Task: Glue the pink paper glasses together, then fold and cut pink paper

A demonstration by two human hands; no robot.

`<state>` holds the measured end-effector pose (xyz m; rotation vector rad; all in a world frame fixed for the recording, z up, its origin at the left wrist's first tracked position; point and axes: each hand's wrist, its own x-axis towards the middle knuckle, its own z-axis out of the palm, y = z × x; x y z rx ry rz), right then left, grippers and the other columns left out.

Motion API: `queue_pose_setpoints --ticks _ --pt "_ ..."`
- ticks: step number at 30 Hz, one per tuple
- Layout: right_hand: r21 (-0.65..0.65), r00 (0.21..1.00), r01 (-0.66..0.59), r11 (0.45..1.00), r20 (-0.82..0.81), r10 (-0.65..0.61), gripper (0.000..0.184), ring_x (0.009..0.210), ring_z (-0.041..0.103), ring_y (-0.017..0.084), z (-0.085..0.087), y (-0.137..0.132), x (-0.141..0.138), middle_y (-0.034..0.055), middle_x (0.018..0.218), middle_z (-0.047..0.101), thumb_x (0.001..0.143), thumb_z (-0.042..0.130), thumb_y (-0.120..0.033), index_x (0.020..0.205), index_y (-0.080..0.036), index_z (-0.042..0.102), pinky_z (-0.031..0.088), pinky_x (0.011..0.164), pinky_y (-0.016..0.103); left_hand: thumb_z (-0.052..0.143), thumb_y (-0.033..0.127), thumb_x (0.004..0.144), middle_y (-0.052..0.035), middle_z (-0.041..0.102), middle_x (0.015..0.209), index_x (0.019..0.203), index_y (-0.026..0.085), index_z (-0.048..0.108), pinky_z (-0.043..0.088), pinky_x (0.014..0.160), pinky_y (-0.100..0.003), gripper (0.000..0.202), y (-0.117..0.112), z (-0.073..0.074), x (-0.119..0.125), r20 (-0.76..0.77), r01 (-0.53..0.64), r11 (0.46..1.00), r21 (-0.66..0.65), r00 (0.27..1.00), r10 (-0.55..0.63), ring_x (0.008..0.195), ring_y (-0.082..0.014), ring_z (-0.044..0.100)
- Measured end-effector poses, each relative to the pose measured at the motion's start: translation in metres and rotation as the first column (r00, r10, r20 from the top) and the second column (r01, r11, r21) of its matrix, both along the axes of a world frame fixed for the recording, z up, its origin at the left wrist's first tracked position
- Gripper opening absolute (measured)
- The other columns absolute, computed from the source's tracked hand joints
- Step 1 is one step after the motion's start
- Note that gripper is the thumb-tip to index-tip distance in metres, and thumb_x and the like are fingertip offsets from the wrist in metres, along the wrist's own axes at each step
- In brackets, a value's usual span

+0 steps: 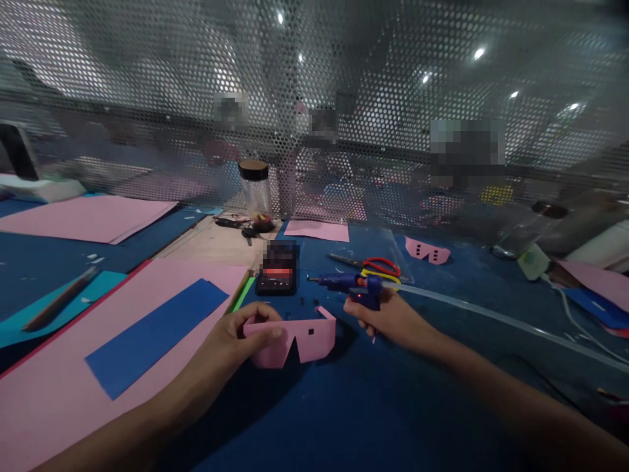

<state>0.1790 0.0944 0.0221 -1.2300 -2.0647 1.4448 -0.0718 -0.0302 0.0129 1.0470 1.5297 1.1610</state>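
Observation:
Pinched between the thumb and fingers of my left hand (253,334) is a pair of pink paper glasses (317,341), held by its left side. One small black square sits on its right half, and a folded strip bends back at the right end. My right hand (381,311) is wrapped round the handle of a blue glue gun (348,282), whose nozzle points left above the glasses. A long clear glue stick (472,305) runs out of the gun's back toward the right. Small black bits (309,301) lie on the table just beyond the glasses.
Scissors (381,267) with red and yellow handles, a phone (278,278) and a second pink paper piece (427,251) lie beyond my hands. Left are a blue paper strip (157,334) and pink sheets. A jar (256,196) stands by the perforated metal screen (383,98).

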Motion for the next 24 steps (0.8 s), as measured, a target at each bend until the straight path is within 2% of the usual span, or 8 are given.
queue_pose_setpoints --ticks 3,7,9,11,14,17,21,24 --pt "-0.003 0.997 0.015 1.0 -0.07 -0.016 0.027 0.056 0.057 0.011 0.009 -0.018 0.016 -0.002 0.07 0.059 0.09 0.067 -0.046 0.096 -0.02 0.064 0.051 0.052 0.023 0.079 0.05 0.072 -0.0007 0.063 0.075 0.079 0.021 0.066 0.038 0.056 -0.024 0.033 0.002 -0.003 -0.004 0.038 -0.056 0.998 -0.001 0.998 0.056 0.065 -0.0159 0.054" --pt "-0.018 0.998 0.049 0.999 -0.042 -0.05 0.028 0.057 0.055 0.011 0.008 -0.047 0.038 -0.0031 0.071 0.057 0.09 0.068 -0.047 0.098 -0.021 0.062 0.05 0.053 0.022 0.08 0.05 0.073 -0.0013 0.063 0.076 0.08 0.02 0.067 0.041 0.056 -0.024 0.034 0.005 -0.006 -0.008 0.079 -0.069 0.998 0.01 0.995 0.068 0.066 -0.016 0.055" --pt "-0.012 0.999 0.007 1.0 -0.043 -0.008 0.027 0.057 0.052 0.01 0.005 -0.058 0.043 -0.0047 0.07 0.054 0.09 0.068 -0.047 0.095 -0.022 0.06 0.046 0.052 0.021 0.08 0.049 0.073 -0.002 0.063 0.075 0.08 0.019 0.068 0.041 0.056 -0.024 0.033 0.005 -0.005 -0.009 0.086 -0.066 0.998 0.02 0.994 0.064 0.066 -0.0162 0.055" --pt "0.062 0.999 -0.024 0.998 -0.026 0.025 0.024 0.058 0.049 0.009 0.004 -0.065 0.044 -0.0053 0.072 0.052 0.093 0.066 -0.045 0.09 -0.022 0.058 0.043 0.053 0.02 0.08 0.049 0.073 -0.0024 0.063 0.074 0.079 0.019 0.068 0.041 0.055 -0.024 0.033 0.005 -0.004 -0.008 0.085 -0.075 0.997 0.023 0.994 0.073 0.065 -0.0163 0.056" --pt "0.137 0.992 -0.128 0.982 0.022 0.126 0.02 0.057 0.043 0.008 0.008 -0.067 0.04 -0.0067 0.068 0.049 0.093 0.065 -0.038 0.086 -0.022 0.056 0.036 0.051 0.019 0.081 0.048 0.072 -0.0014 0.065 0.073 0.079 0.02 0.067 0.041 0.055 -0.023 0.033 0.003 -0.001 -0.006 0.107 -0.096 0.995 -0.005 0.99 0.096 0.064 -0.016 0.057" --pt "0.152 0.985 -0.166 0.974 0.066 0.158 0.015 0.058 0.041 0.009 0.01 -0.064 0.037 -0.0066 0.068 0.05 0.094 0.063 -0.035 0.088 -0.022 0.057 0.033 0.051 0.02 0.081 0.047 0.075 0.0008 0.063 0.072 0.078 0.02 0.067 0.042 0.057 -0.022 0.03 0.003 -0.001 -0.007 0.118 -0.073 0.997 -0.019 0.99 0.075 0.065 -0.0146 0.056" --pt "0.194 0.983 -0.17 0.966 0.106 0.151 0.011 0.059 0.047 0.01 0.002 -0.059 0.037 -0.0051 0.071 0.057 0.093 0.062 -0.032 0.092 -0.022 0.059 0.033 0.053 0.02 0.08 0.045 0.077 0.0015 0.06 0.075 0.08 0.02 0.068 0.04 0.057 -0.021 0.028 0.004 -0.007 -0.012 0.108 -0.042 0.999 -0.001 0.993 0.042 0.065 -0.0129 0.052" --pt "0.279 0.972 -0.226 0.933 0.129 0.197 0.01 0.063 0.057 0.012 -0.008 -0.053 0.039 -0.0034 0.076 0.066 0.087 0.064 -0.026 0.095 -0.021 0.061 0.037 0.058 0.022 0.081 0.045 0.078 0.0018 0.061 0.076 0.082 0.021 0.068 0.04 0.057 -0.021 0.027 0.004 -0.011 -0.014 0.129 -0.042 0.999 -0.011 0.991 0.043 0.065 -0.0129 0.053"
